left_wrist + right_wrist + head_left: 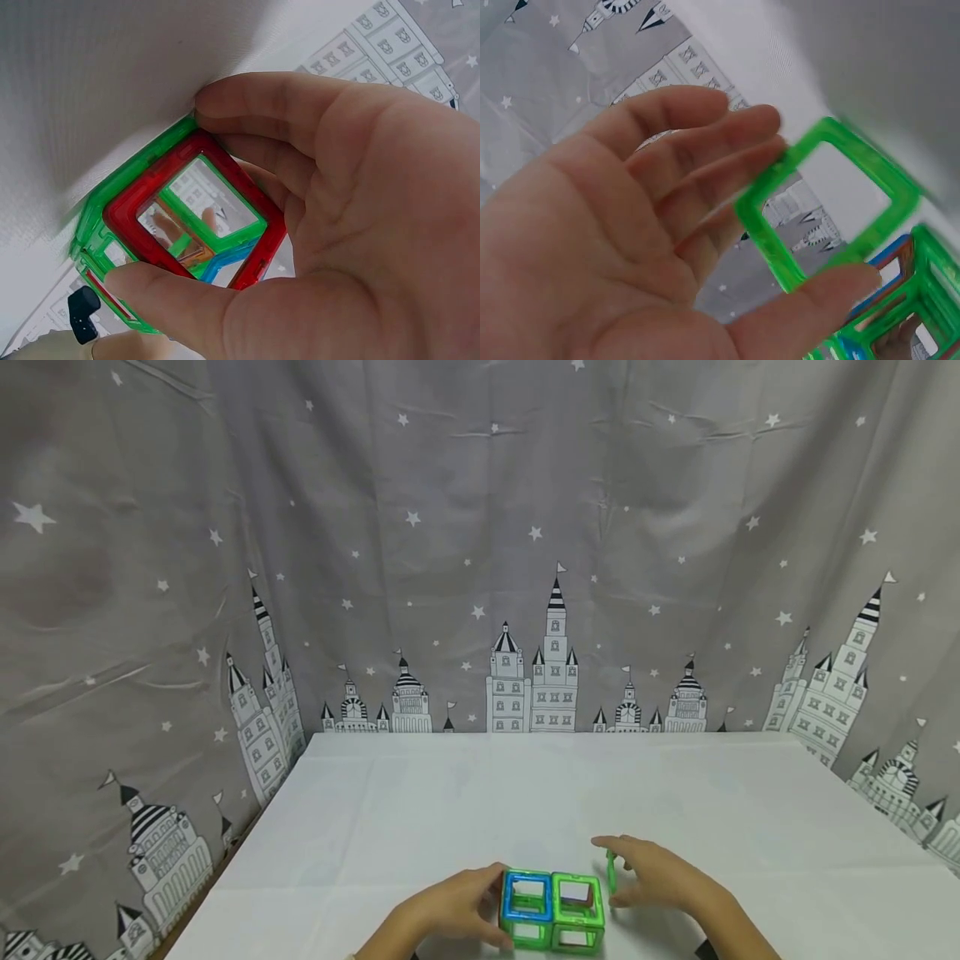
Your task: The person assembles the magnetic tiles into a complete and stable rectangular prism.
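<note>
Two cubes built of see-through magnetic tiles stand joined side by side on the white table, with a blue square tile (507, 895) and a green one (577, 878) on top. My left hand (467, 903) grips the left end of this block, thumb at the near side and fingers at the far side. A red square tile (157, 180) forms the end facing that palm. To the right of the cubes, my right hand (663, 875) pinches a loose green square tile (776, 247) between thumb and fingers. This tile is on edge, a small gap from the block's right end.
The white table (420, 810) stretches away behind the hands. A grey curtain (450, 527) printed with stars and castles hangs along its far side and both flanks.
</note>
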`<state>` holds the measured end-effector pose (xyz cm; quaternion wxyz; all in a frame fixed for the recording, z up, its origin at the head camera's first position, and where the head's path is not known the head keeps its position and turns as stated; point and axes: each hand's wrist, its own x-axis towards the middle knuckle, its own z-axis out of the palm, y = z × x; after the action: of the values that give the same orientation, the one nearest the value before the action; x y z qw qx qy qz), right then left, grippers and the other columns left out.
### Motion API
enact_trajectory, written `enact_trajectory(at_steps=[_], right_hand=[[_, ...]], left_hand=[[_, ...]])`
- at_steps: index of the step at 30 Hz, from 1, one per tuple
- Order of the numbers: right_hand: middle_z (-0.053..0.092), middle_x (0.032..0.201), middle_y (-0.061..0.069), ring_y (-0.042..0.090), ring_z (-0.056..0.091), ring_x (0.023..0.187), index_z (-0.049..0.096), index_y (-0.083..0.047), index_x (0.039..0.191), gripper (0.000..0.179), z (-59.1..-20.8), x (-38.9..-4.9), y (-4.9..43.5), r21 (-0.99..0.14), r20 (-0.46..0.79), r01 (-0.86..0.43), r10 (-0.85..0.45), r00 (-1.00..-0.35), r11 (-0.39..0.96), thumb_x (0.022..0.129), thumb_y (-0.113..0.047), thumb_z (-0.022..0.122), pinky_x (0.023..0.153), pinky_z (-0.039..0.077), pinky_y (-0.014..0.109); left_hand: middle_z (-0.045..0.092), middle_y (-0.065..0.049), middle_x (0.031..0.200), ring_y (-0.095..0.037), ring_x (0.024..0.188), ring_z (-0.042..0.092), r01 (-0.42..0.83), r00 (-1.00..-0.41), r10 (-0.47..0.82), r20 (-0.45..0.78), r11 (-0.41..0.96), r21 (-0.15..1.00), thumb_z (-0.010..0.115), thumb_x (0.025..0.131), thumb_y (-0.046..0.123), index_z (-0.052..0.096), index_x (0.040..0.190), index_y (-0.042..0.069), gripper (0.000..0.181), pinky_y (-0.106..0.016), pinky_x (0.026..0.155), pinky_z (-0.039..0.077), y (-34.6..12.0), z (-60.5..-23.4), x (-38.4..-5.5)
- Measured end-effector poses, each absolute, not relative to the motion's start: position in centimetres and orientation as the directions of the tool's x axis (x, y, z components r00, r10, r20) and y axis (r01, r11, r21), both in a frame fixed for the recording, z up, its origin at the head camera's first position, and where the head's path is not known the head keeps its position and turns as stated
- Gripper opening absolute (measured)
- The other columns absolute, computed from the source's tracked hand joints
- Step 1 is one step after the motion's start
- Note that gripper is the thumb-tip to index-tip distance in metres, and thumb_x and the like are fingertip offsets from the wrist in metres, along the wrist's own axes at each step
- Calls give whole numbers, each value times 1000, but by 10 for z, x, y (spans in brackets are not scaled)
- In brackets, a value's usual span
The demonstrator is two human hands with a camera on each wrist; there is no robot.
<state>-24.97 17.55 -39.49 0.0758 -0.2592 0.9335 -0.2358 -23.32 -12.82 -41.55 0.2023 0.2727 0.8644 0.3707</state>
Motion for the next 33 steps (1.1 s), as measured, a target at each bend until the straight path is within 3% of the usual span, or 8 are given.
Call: enact_trajectory(at_steps=[4,10,18,24,33], right_hand=[[63,117,11,31,60,100,55,-4,123,62,-392,-247,172,-535,-80,-430,-551,-831,727,69,-20,81,82,49,51],[64,112,6,30,60,100,58,-8,114,54,-387,-244,167,-526,-133,-423,-562,-816,738,66,-17,82,85,49,52],[65,110,3,28,60,98,59,-10,116,56,-377,-235,159,-536,-203,-401,-574,-793,743,65,-14,83,85,49,52],[66,106,0,25,61,96,58,-11,115,56,-375,-231,158,-503,-187,-434,-584,-790,747,65,-18,83,81,50,47],[65,105,0,27,60,98,59,-13,113,53,-375,-228,159,-494,-192,-423,-570,-799,759,66,-19,82,82,49,49]], left_hand=[[61,13,104,1,94,55,332,-771,620,-146,587,738,81,74,27,51,123,15,59,-24,88,48,-130,-417,-232],[61,11,111,-4,107,55,358,-780,607,-150,630,690,80,73,32,49,128,14,65,-36,100,45,-132,-416,-232],[60,10,110,-5,105,55,367,-787,600,-143,643,672,81,73,33,49,128,14,66,-32,97,47,-130,-416,-235],[60,10,109,-3,102,54,383,-781,611,-131,634,672,81,73,32,48,127,15,66,-28,94,47,-128,-414,-236],[61,8,109,-2,96,53,364,-777,614,-141,620,695,81,73,28,49,125,14,62,-26,89,47,-126,-413,-234]])
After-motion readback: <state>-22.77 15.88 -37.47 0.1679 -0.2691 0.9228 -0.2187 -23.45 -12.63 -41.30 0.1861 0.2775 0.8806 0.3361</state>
